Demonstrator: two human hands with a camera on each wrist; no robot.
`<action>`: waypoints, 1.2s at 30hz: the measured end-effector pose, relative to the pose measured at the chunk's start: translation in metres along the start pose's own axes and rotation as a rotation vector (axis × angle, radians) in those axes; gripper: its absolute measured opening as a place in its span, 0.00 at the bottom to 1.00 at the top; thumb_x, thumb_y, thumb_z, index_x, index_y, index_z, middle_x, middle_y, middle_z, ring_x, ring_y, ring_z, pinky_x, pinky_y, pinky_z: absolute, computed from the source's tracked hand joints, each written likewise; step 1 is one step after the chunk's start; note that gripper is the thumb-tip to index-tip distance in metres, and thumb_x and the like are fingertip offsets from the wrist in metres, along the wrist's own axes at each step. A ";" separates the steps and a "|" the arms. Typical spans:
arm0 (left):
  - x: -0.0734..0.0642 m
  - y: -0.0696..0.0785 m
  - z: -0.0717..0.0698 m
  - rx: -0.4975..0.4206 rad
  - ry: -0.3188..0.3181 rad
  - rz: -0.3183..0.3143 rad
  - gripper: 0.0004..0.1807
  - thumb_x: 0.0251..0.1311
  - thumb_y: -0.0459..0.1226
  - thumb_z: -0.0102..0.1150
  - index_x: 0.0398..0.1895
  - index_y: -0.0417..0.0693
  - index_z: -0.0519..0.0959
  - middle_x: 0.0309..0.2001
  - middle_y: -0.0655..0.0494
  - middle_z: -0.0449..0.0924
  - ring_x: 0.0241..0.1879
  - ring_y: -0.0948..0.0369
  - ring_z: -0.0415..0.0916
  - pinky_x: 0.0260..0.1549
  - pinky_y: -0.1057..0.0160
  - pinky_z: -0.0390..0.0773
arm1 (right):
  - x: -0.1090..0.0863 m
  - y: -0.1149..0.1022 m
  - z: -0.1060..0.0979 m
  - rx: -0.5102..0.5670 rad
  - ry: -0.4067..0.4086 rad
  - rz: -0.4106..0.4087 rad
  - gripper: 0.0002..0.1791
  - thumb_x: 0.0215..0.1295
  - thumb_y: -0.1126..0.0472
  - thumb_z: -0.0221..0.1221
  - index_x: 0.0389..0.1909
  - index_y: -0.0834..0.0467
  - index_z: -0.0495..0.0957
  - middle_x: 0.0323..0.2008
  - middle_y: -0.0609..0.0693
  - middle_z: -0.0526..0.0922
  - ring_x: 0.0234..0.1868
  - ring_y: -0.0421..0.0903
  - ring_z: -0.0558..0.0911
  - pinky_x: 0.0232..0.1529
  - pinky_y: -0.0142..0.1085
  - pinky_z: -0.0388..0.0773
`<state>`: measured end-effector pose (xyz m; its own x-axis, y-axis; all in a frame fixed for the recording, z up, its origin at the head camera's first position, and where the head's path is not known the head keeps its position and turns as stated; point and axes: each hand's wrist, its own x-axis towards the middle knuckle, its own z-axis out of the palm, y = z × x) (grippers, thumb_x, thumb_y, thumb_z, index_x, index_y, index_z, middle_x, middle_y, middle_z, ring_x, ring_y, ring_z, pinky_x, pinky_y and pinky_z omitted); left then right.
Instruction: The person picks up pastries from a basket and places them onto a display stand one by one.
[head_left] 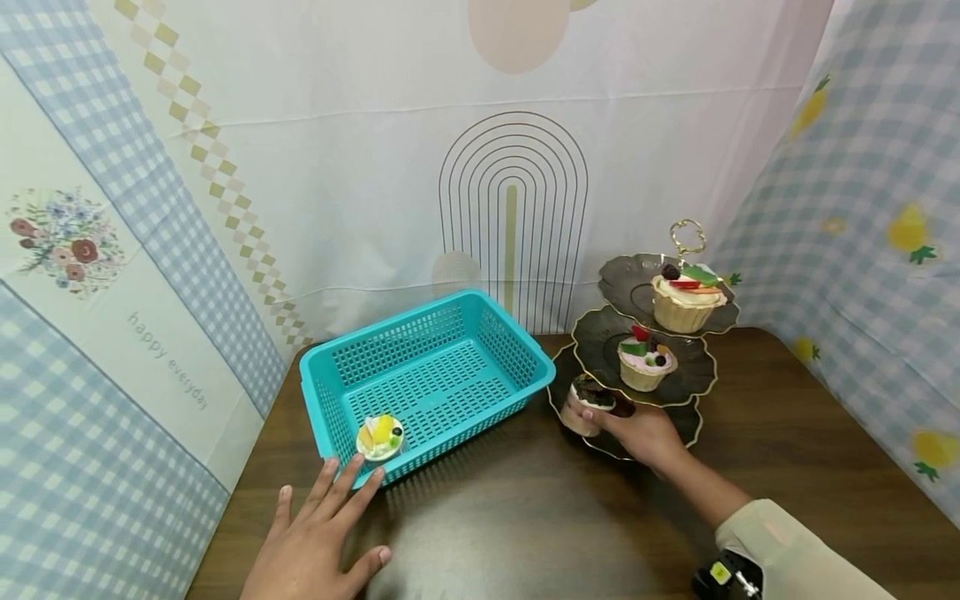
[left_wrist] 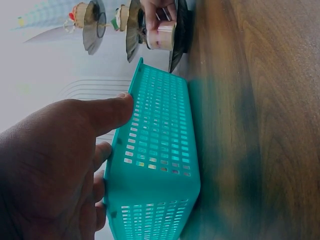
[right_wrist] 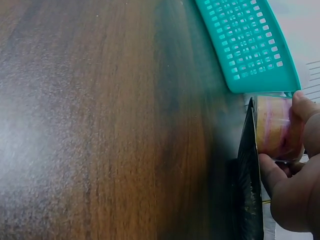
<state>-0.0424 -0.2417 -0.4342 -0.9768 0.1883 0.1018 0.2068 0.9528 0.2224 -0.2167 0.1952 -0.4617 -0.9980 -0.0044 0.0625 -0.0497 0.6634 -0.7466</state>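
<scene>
My right hand grips a small layered dessert cup with a dark crumbly top, thumb and fingers on its sides. The dessert is at the left side of the bottom plate of a three-tier stand, under the middle plate. My left hand is spread, its fingertips on the near left corner of a turquoise perforated basket. Inside that corner stands a small fruit-topped cupcake, with yellow fruit and a dark berry.
A pink-topped tart stands on the stand's middle plate. On the top plate is a cream tart with fruit, below a gold ring handle. Patterned cloths hang behind and beside the brown wooden table.
</scene>
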 end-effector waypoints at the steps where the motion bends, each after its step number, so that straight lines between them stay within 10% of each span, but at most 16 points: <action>1: 0.000 0.000 0.000 -0.001 0.000 0.000 0.47 0.58 0.66 0.65 0.80 0.68 0.61 0.81 0.61 0.53 0.79 0.48 0.49 0.65 0.22 0.47 | 0.001 0.000 0.000 0.013 -0.007 0.014 0.43 0.62 0.40 0.70 0.66 0.68 0.71 0.63 0.70 0.76 0.62 0.66 0.75 0.61 0.58 0.74; 28: 0.000 0.000 0.000 0.004 0.011 0.007 0.48 0.57 0.66 0.66 0.80 0.68 0.62 0.80 0.60 0.54 0.79 0.48 0.50 0.65 0.22 0.49 | 0.000 0.003 -0.006 -0.117 0.005 0.053 0.41 0.62 0.44 0.69 0.61 0.74 0.73 0.61 0.77 0.73 0.61 0.73 0.74 0.60 0.60 0.74; 36: -0.001 0.000 0.000 0.002 0.010 0.008 0.48 0.57 0.65 0.66 0.80 0.67 0.62 0.81 0.61 0.53 0.79 0.48 0.49 0.65 0.22 0.48 | -0.010 -0.006 -0.010 0.042 -0.030 0.031 0.19 0.64 0.53 0.71 0.37 0.64 0.77 0.28 0.54 0.81 0.29 0.50 0.84 0.31 0.39 0.77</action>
<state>-0.0410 -0.2421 -0.4343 -0.9745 0.1940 0.1130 0.2149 0.9517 0.2194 -0.2060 0.1987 -0.4515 -0.9998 -0.0070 0.0197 -0.0197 0.6317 -0.7750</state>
